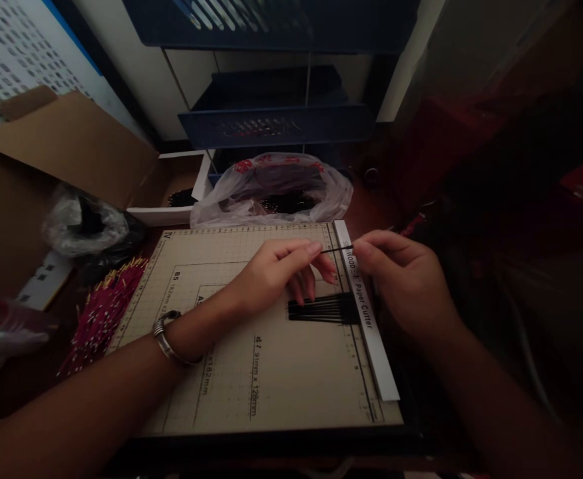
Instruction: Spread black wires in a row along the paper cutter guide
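Note:
A thin black cord (pixel 336 250) is stretched between my two hands, over the upper right part of a paper cutter (pixel 231 372). My left hand (pixel 286 269) pinches its left end between thumb and forefinger, the other fingers loosely curled. At its right end, just past the cutter's white strip (pixel 371 319), my right hand (pixel 401 273) is closed on it. Below my left fingers, several black cords (pixel 321 309) lie side by side on the board, their right ends at the white strip. The tips of the cord are hidden in my fingers.
Dark red cords with gold-coloured ends (pixel 106 313) are heaped left of the board. Behind it stand a clear plastic bag (pixel 221 206) with dark pieces inside and an open cardboard box (pixel 82 146). A blue rack (pixel 276 126) rises at the back.

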`<state>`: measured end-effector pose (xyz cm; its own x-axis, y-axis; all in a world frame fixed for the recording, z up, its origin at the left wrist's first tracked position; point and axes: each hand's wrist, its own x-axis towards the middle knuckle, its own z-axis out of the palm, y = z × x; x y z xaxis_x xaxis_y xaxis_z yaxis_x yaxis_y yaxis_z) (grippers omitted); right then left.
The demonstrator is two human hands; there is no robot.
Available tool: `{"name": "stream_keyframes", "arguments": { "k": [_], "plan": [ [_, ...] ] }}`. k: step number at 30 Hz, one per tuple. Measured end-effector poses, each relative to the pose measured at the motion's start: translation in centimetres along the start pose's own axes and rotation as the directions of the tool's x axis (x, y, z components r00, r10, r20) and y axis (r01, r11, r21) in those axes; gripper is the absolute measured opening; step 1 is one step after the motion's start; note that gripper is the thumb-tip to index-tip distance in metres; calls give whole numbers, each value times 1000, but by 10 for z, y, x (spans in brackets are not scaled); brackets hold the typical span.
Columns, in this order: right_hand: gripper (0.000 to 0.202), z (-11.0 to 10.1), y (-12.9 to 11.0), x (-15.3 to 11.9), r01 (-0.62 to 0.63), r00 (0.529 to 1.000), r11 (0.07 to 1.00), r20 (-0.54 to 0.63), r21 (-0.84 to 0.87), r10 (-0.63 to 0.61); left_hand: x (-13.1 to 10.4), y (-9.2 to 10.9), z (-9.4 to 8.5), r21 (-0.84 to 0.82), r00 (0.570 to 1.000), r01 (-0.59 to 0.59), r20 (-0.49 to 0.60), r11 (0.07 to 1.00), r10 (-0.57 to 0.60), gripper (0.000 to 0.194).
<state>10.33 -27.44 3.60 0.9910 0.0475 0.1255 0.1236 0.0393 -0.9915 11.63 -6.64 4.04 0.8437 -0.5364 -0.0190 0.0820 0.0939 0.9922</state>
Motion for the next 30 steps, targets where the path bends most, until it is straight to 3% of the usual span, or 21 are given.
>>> {"name": "stream_keyframes", "arguments": {
  "k": [6, 12, 17, 30],
  "plan": [
    [22, -4, 7, 3, -101, 992, 975, -49, 196, 112, 0, -2, -1, -62, 996, -59, -77, 996, 54, 43],
    [16, -3, 2, 0, -48, 998, 999, 48, 8, 48, -3, 3, 4, 122, 987, -118, -95, 986, 130, 19],
    [11, -1, 0, 0, 6, 998, 999, 66, -38, -3, -5, 6, 4, 212, 986, -58, -143, 975, 90, 20],
    [11, -6, 7, 1, 54, 998, 998, 35, 17, -55, -2, 4, 0, 12, 995, -65, -79, 998, 65, 25]
  ]
}}
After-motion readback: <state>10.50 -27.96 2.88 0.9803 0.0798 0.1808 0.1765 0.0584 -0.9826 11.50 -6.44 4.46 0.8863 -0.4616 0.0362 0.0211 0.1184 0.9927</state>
